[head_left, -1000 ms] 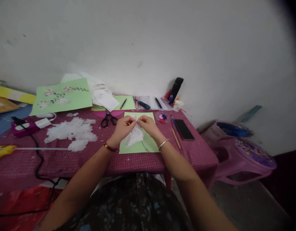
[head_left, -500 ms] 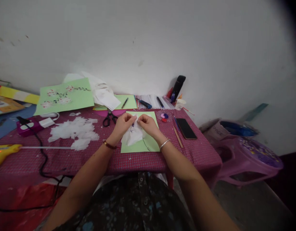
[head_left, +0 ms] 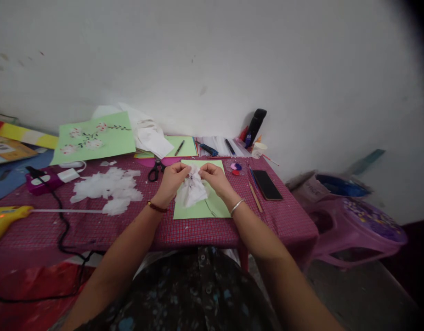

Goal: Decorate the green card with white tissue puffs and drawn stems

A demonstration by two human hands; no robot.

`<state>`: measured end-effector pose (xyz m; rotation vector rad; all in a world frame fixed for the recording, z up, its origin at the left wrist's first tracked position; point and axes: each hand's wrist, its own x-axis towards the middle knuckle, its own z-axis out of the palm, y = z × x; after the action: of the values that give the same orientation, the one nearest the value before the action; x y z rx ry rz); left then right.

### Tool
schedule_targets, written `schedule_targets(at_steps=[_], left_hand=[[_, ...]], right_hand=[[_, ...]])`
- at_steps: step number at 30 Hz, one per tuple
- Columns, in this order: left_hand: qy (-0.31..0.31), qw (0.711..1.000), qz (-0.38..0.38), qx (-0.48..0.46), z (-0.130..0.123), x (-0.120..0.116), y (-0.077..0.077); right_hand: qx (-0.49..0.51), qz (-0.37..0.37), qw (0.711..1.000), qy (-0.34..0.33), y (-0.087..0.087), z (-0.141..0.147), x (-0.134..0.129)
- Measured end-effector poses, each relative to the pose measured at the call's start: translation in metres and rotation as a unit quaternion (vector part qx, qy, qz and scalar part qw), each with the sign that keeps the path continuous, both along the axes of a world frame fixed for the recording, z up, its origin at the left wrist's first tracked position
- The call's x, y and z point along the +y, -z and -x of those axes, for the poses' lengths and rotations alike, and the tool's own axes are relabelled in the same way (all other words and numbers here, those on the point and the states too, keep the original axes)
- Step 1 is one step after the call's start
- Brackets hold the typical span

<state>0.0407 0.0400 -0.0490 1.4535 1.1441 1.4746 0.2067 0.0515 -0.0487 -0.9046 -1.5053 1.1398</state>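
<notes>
Over a green paper sheet (head_left: pixel 217 209) on the table, my two hands hold a crumpled white tissue (head_left: pixel 194 192) with faint dark marks on it. My left hand (head_left: pixel 175 180) pinches its upper left edge between thumb and fingers. Opposite, my right hand (head_left: pixel 215 178) pinches the upper right edge. The tissue hangs down between them and hides part of the green sheet. A thin dark painted line shows on the sheet to the right of the tissue. Black-handled scissors (head_left: pixel 155 170) lie just beyond my left hand.
Left are a pile of white tissue pieces (head_left: pixel 106 186), a yellow glue gun (head_left: pixel 7 218) with a black cord, and a green sheet with painted blossoms (head_left: pixel 94 136). Right are a palette with paint (head_left: pixel 236 168), a phone (head_left: pixel 267 185), and a pink stool (head_left: pixel 356 230). A wall stands behind.
The tissue has been opened out and turned between my fingers, so its purple marks show less. My hands have moved slightly apart.
</notes>
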Motion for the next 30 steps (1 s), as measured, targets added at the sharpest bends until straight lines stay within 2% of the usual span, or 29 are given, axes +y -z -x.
schedule_targets(at_steps=[8, 12, 15, 20, 26, 30], left_hand=[[-0.048, 0.987, -0.09, 0.127, -0.01, -0.009, -0.002], [-0.046, 0.97, -0.138, 0.194, -0.014, -0.011, 0.002], [-0.048, 0.96, -0.161, 0.222, -0.014, -0.012, 0.003], [-0.1, 0.959, -0.098, 0.247, -0.01, -0.006, 0.007], [-0.074, 0.959, -0.035, 0.272, -0.01, -0.004, 0.008], [-0.075, 0.965, -0.034, 0.25, -0.008, -0.005, 0.005]], right_hand=[[-0.015, 0.0, 1.0, 0.009, 0.001, 0.002, 0.0], [-0.071, -0.043, 0.995, 0.055, 0.002, 0.002, 0.001], [-0.082, -0.049, 0.992, 0.087, 0.008, -0.001, 0.007], [-0.068, -0.049, 0.989, 0.121, 0.012, -0.004, 0.013], [-0.073, -0.078, 0.987, 0.122, 0.009, -0.002, 0.006], [-0.083, -0.096, 0.987, 0.1, 0.008, 0.0, 0.0]])
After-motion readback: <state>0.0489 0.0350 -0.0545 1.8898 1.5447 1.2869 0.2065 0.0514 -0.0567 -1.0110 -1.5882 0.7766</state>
